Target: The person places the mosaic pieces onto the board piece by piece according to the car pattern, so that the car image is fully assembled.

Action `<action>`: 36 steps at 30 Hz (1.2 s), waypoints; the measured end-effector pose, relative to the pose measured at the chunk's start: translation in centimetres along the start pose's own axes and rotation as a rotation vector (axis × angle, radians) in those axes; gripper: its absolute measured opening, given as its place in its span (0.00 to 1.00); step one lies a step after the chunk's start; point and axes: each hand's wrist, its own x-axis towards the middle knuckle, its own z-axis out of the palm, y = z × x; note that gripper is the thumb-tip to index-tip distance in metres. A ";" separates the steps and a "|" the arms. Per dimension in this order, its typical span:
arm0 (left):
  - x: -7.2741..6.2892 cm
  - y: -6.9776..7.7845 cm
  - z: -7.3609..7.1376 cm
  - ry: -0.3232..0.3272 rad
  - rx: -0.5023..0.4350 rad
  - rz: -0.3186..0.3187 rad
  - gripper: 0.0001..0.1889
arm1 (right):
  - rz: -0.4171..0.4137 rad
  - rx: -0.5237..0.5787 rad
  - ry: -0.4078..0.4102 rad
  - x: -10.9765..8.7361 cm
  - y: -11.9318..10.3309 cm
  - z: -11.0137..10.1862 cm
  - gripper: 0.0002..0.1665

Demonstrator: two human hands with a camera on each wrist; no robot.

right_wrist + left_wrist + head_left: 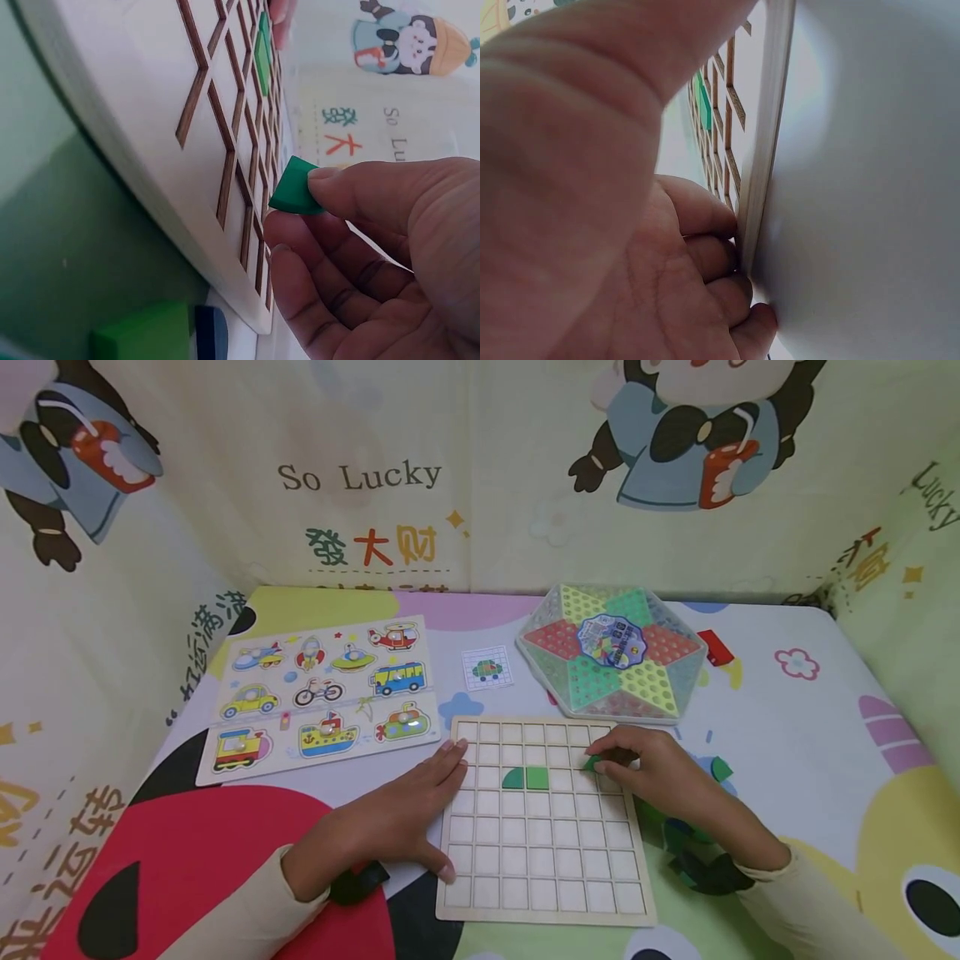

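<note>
A wooden grid board (543,916) with pale square cells lies on the table. Two green tiles sit side by side in its third row: a darker rounded tile (513,778) and a lighter square tile (537,777). My left hand (405,802) rests at the board's left edge, fingers near the upper corner and thumb lower down; the left wrist view shows fingertips (718,259) touching that edge. Above the right side of the board, my right hand (663,777) pinches a dark green tile with one curved edge (294,187) between thumb and finger.
Loose green and dark tiles (722,768) lie right of the board, partly hidden under the right forearm. A pattern card (487,669), a vehicle puzzle board (352,647) and a hexagonal box (611,643) stand behind. A red piece (716,647) lies beside the box.
</note>
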 end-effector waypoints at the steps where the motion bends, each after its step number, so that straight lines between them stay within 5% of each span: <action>1: 0.0 0.0 0.0 -0.001 -0.001 0.000 0.63 | 0.002 0.006 -0.002 0.0 -0.1 0.1 0.12; 18: 0.0 -0.1 0.0 -0.001 -0.011 -0.002 0.63 | -0.075 0.100 -0.141 2.1 -1.4 1.5 0.09; 36: 0.1 -0.1 0.0 -0.005 0.001 -0.002 0.63 | -0.057 0.095 -0.190 2.6 -1.2 2.2 0.10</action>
